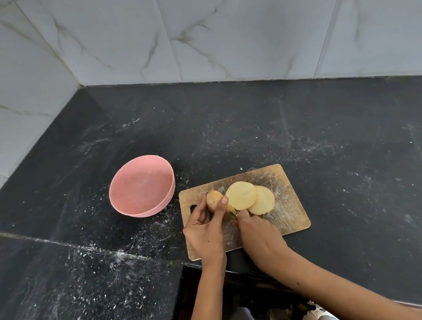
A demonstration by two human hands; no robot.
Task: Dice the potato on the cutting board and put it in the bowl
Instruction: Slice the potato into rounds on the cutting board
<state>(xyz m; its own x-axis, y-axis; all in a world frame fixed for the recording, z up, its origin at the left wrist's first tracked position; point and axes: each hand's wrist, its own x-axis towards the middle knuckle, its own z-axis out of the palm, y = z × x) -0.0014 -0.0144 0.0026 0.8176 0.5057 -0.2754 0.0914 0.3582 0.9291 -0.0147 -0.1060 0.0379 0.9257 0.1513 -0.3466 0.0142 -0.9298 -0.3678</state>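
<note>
Sitting on the black stone counter (311, 145), the wooden cutting board (290, 211) serves as the reference for everything else. Just off the board's left far corner stands the pink bowl (142, 187), upright, close to the board but not touching it; nothing shows inside it. At the board's left end, next to its handle slot, the left hand (205, 231) curls its fingers and thumb around the unsliced end of the potato (213, 199), steadying it on the wood, with one fingertip laid over the top of the piece. Right of that piece, near the board's middle, two round potato slices (250, 197) lie flat, the nearer-left one overlapping the edge of the other. At the board's near edge, just right of the left hand, the right hand (259, 234) is closed around a knife (232, 210), of which only a thin yellowish sliver shows between the two hands, set against the cut face of the held piece; the handle is hidden in the fist. Behind the board, well apart, white marbled tiles (212, 24) rise from the counter's back edge.
</note>
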